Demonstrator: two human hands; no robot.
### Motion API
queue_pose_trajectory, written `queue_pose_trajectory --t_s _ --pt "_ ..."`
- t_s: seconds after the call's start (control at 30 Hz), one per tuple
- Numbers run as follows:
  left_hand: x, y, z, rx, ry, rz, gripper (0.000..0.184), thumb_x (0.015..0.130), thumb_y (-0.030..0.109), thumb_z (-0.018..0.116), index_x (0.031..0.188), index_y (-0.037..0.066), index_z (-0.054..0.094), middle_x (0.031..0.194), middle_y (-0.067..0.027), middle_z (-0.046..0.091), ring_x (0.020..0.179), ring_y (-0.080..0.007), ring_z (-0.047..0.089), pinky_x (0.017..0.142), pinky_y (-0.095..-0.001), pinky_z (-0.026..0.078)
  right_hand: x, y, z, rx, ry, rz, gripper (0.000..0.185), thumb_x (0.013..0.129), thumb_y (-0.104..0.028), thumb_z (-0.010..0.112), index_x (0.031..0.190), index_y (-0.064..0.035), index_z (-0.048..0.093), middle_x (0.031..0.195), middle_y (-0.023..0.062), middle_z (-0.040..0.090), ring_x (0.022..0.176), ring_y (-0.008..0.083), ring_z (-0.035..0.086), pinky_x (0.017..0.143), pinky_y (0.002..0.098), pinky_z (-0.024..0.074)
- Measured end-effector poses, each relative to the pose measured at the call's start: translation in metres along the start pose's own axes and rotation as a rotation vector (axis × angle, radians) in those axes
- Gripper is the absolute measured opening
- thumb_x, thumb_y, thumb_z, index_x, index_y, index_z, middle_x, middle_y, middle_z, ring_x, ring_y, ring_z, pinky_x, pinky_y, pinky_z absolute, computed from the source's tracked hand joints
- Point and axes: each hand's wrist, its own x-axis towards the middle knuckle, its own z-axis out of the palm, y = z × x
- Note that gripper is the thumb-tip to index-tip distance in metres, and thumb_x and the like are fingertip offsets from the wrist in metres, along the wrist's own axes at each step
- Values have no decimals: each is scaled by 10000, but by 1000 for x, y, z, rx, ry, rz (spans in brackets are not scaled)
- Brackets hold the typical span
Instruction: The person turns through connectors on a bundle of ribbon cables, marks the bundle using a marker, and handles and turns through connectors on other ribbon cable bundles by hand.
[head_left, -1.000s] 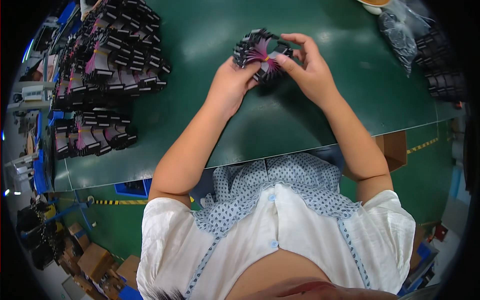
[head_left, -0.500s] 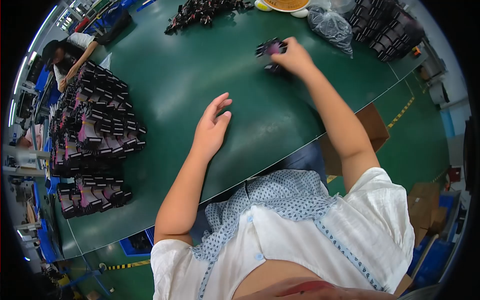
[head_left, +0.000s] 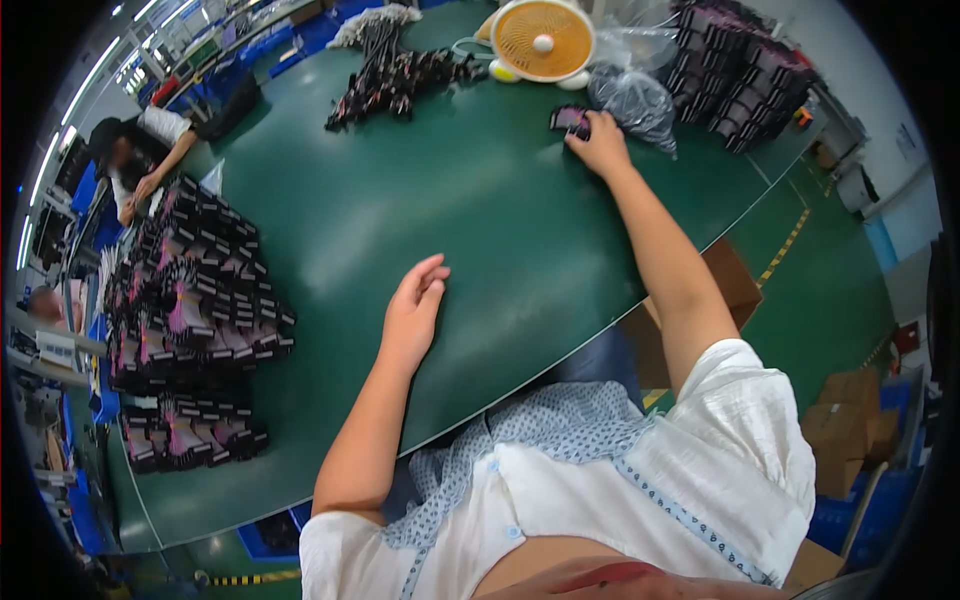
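Toward the far side of the green table, my right hand [head_left: 602, 148] is closed around a small bundle of black connector-like pieces with pink in the middle [head_left: 571, 121]. The fingers cover its right end, and the bundle is at or just above the tabletop. My left hand [head_left: 414, 312] rests over the near-middle of the table [head_left: 480, 230], holding nothing, its fingers loosely stretched and the thumb apart. Left of it stands a tall stack of similar black and pink bundles [head_left: 205, 300], with a smaller pile [head_left: 190, 432] in front.
An orange-faced fan [head_left: 543, 42] stands at the back beside clear plastic bags [head_left: 635, 105]. More stacked bundles [head_left: 740, 75] are at the back right. Loose black cables [head_left: 395, 85] lie at the back. A co-worker [head_left: 140, 160] leans in at the far left. A cardboard box [head_left: 735, 285] sits below the edge.
The view has tilted up, bringing more of the fan and back cables in. My right hand has moved the bundle farther away and rightward, nearer the plastic bags. My left hand stays empty.
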Motion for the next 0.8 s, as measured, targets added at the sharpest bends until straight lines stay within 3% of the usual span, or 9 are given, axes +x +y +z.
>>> queue_pose_trajectory --t_s 0.1,0.17,0.23,0.33,0.43,0.5,0.57,0.63,0.8 --pt "-4 0 1 -6 18 -5 371 1054 122 543 1413 34 565 1290 -109 653 1226 -179 600 1067 -320 456 -11 -28 -24 -49 -80 128 888 848 -439 754 1551 -77 352 1609 273 301 1378 480 446 1154 498 396" --pt "3 -7 2 -2 -29 42 375 1058 142 550 1416 28 563 1308 -107 645 1218 -176 596 1056 -318 463 -20 -52 -40 -199 29 22 865 856 -443 751 1543 -76 374 1598 284 319 1385 477 442 1160 493 386" --pt "1 -7 0 -10 -27 60 372 1061 170 561 1404 27 575 1309 -106 652 1203 -174 605 1039 -317 477 -26 -90 -42 -174 100 -221 817 880 -428 741 1532 -72 401 1588 286 348 1405 456 434 1168 484 372" --pt "2 2 -2 14 30 113 347 1064 213 567 1353 28 618 1233 -100 694 1139 -187 656 986 -327 527 -57 -187 -59 237 116 -676 668 932 -317 709 1501 -73 457 1563 237 432 1436 385 432 1168 472 366" --pt "8 -7 -6 -98 46 13 323 1034 168 555 1306 21 646 1182 -112 705 1081 -182 671 950 -329 544 -121 -287 -99 445 -32 -999 571 918 -177 707 1449 -81 520 1535 177 489 1388 364 490 1135 457 398" --pt "7 -2 -14 61 86 73 292 984 148 590 1233 31 686 1088 -130 733 1011 -201 693 905 -346 539 -166 -338 -121 530 -121 -1165 553 891 -125 718 1418 -84 554 1500 168 527 1350 369 524 1114 449 418" --pt "5 3 9 98 470 517 282 970 161 600 1202 19 677 1061 -104 724 991 -193 682 895 -381 540 -203 -371 -134 582 -210 -1303 547 866 -97 727 1391 -78 573 1449 164 565 1303 366 558 1090 440 439" --pt "6 0 8 151 580 643 274 956 162 595 1173 20 682 1051 -102 721 984 -208 677 889 -407 539 -236 -396 -136 635 -292 -1416 538 850 -79 732 1367 -71 586 1396 157 598 1259 361 586 1064 436 460" --pt "12 -12 -18 209 188 187 278 917 140 547 1104 49 732 1068 -155 730 994 -297 684 882 -451 531 -298 -442 -125 751 -430 -1568 508 836 -69 734 1325 -56 595 1277 135 647 1166 339 628 997 432 500"
